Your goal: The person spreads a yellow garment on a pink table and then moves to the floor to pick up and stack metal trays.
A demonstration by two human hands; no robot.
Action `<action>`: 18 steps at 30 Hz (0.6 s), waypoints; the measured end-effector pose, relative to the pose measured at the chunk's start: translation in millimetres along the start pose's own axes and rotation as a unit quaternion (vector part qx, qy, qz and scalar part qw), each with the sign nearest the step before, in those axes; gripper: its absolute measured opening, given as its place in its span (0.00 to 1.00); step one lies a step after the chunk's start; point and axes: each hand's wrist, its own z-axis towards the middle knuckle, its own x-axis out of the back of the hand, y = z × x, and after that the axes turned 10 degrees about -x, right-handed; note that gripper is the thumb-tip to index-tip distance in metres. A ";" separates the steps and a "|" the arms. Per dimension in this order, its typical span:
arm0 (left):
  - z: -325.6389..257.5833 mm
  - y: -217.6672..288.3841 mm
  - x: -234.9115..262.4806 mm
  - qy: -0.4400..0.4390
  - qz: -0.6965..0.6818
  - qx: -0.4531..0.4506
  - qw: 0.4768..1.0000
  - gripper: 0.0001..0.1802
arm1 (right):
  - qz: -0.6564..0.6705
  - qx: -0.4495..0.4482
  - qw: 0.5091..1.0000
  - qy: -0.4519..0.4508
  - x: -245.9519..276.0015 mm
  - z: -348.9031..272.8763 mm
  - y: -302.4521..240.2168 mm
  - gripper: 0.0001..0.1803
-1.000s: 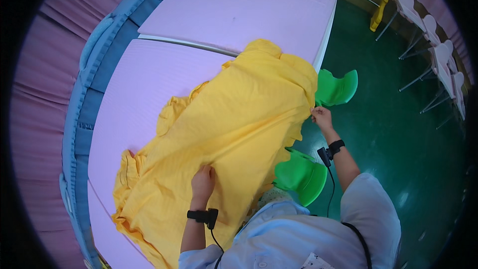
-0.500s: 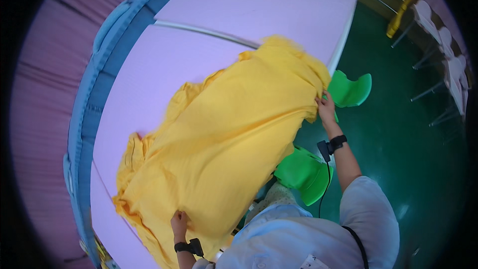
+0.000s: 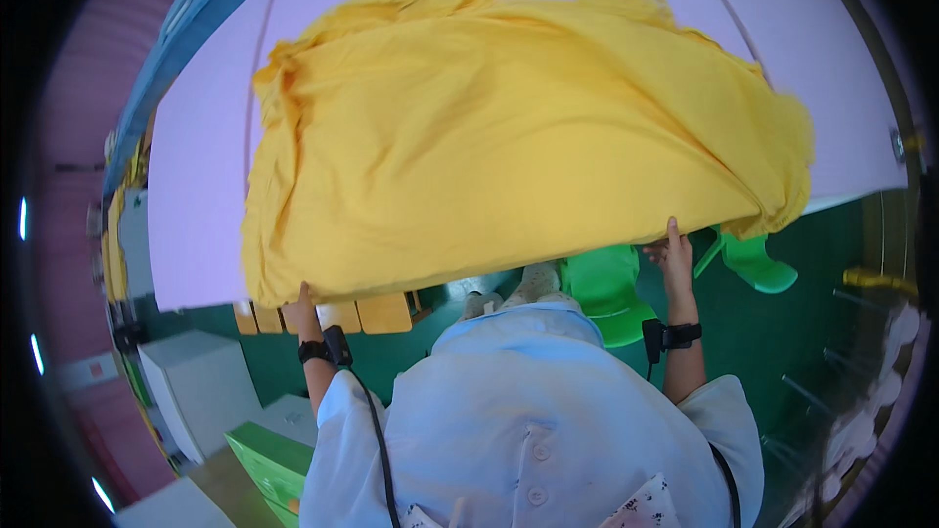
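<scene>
Spanning the upper frame, a rumpled yellow fabric sheet (image 3: 509,137) lies on a pale-purple tabletop (image 3: 201,186). Left of centre, the bare left hand (image 3: 300,311) touches the sheet's near edge, closure unclear; at right, the bare right hand (image 3: 674,257) touches it, fingers loosely parted, hold unclear.

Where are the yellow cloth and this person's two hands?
Yellow cloth (image 3: 528,137): head view, middle of its upper surface.
Left hand (image 3: 300,314): head view, middle of the hand.
Right hand (image 3: 674,258): head view, middle of the hand, below the fingers.
</scene>
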 end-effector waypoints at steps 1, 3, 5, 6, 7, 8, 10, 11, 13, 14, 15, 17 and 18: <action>-25.7 27.1 2.2 -0.086 -0.150 0.095 0.980 0.37 | -0.011 0.004 1.000 0.003 0.6 -2.1 3.8 0.24; -3.3 -22.6 16.4 -0.147 -0.383 0.143 0.900 0.36 | -0.060 -0.026 0.998 0.015 -25.3 -16.9 5.3 0.24; 20.1 -64.3 12.7 -0.148 -0.500 0.109 0.846 0.33 | -0.078 -0.006 0.997 0.009 -46.1 -18.1 7.0 0.21; 18.2 -58.3 5.8 -0.153 -0.504 0.082 0.846 0.31 | -0.067 0.007 0.997 0.034 -43.8 -17.9 10.6 0.21; 28.3 -70.0 7.7 -0.141 -0.533 0.065 0.831 0.31 | -0.055 0.019 0.997 0.045 -49.6 -18.7 13.5 0.22; 31.1 -74.4 10.9 -0.130 -0.543 0.072 0.826 0.30 | -0.062 0.015 0.997 0.040 -53.3 -23.9 15.2 0.22; 38.2 -78.9 14.8 -0.130 -0.568 0.061 0.811 0.30 | -0.077 0.010 0.997 0.027 -80.2 -46.5 15.8 0.24; 36.3 -76.8 9.3 -0.146 -0.579 0.046 0.801 0.30 | -0.082 0.013 0.996 0.020 -85.8 -44.9 21.3 0.24; 43.1 -71.6 10.3 -0.170 -0.606 0.035 0.776 0.26 | -0.130 -0.029 0.991 -0.024 -108.2 -48.4 31.8 0.25; 45.9 -64.8 11.3 -0.162 -0.600 0.033 0.783 0.23 | -0.136 -0.005 0.990 0.030 -122.7 -51.7 39.6 0.25; 52.1 -63.4 11.8 -0.154 -0.595 0.029 0.788 0.20 | -0.139 0.005 0.990 0.028 -130.1 -53.5 42.5 0.25; 66.5 -64.0 17.0 -0.120 -0.520 0.002 0.846 0.18 | -0.134 -0.007 0.991 0.001 -132.8 -59.5 51.9 0.24; 75.3 -66.7 20.8 -0.085 -0.429 -0.026 0.899 0.15 | -0.146 0.009 0.988 -0.047 -137.1 -69.2 60.7 0.22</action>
